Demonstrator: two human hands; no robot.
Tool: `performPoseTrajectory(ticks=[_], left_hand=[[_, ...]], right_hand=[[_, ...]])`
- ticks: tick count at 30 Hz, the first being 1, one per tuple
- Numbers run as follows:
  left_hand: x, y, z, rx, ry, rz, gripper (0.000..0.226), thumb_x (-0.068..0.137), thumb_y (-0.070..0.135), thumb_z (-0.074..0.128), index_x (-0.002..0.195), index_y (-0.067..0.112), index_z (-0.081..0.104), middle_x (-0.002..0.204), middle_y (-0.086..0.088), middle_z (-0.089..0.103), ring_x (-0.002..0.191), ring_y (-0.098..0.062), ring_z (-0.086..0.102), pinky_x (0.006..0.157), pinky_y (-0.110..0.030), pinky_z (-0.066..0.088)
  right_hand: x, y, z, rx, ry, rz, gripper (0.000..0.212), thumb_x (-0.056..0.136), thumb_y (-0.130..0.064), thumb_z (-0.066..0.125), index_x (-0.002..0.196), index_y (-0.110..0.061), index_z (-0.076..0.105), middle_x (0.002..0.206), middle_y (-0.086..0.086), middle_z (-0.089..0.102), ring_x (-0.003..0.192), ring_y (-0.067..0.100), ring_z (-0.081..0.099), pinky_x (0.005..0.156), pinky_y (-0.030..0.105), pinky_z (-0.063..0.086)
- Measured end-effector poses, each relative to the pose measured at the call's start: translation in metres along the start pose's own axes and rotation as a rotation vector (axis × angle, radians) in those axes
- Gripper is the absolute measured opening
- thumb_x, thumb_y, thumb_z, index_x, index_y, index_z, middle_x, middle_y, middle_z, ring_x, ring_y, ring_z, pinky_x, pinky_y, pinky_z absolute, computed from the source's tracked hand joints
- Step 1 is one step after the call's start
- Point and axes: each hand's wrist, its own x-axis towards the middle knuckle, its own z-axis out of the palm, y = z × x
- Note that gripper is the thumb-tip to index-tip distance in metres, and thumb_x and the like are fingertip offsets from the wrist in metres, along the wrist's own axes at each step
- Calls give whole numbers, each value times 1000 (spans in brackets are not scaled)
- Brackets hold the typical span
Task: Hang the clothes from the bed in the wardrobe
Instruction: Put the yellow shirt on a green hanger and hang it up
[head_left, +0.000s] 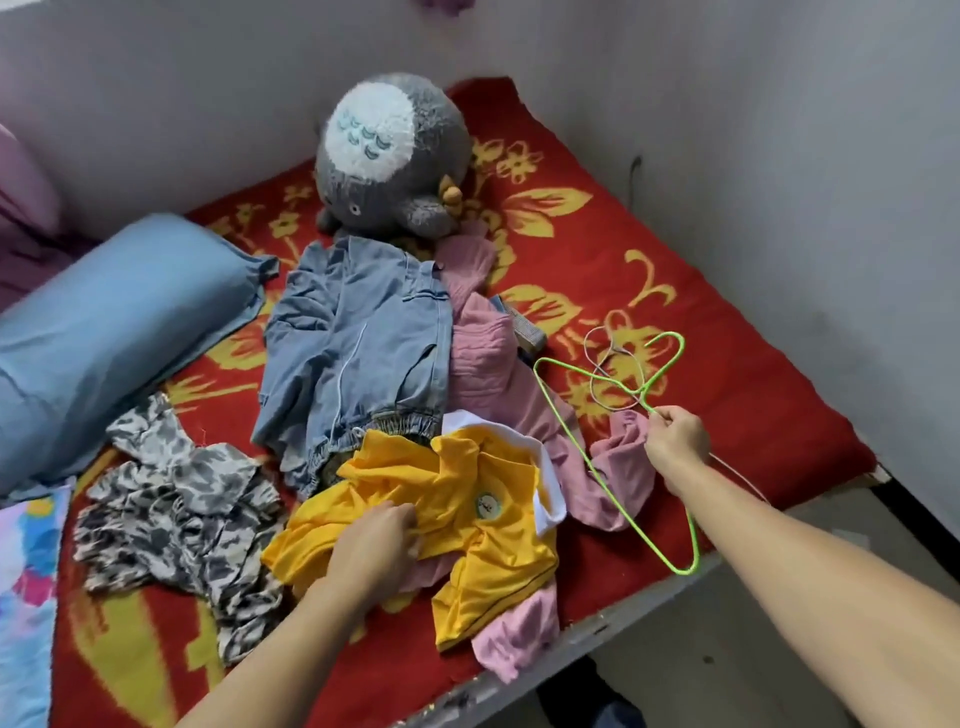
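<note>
Your left hand (379, 535) has its fingers curled into a bunch of the yellow shirt (483, 499), which lies crumpled close to the near edge of the bed (727, 364), on top of a pink garment (483, 358). If you lift now, the pink cloth folded around it may drag along and slide off that edge. Your right hand (675, 441) pinches the green hanger (645, 396) just below its hook, and a pale wire hanger (592, 387) seems caught up with it, so the two could tangle or one could drop. The green hanger's lower corner overhangs the near edge and could snag cloth. The denim piece (353, 338) and patterned piece (171, 493) wait further in. The wardrobe is out of view.
</note>
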Motion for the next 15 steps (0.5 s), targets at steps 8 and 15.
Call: performPoseTrajectory(ticks=[8,15], left_hand=[[167,36,32,123,78,151,31,98,23,39,125,20,53,121,-6,52,109,-27,48,85,-38,42],[247,40,92,214,-84,164,37,93,26,47,131,29,48,125,0,58,115,-28,49,93,-45,33]], right_hand=[[63,52,76,-412,-124,13,37,94,-15,46,130,-18,52,131,17,54,121,36,48,94,43,40],[42,48,164,-335,-486,-347,24,86,-22,57,109,-22,61,111,4,64,102,30,59,78,38,48]])
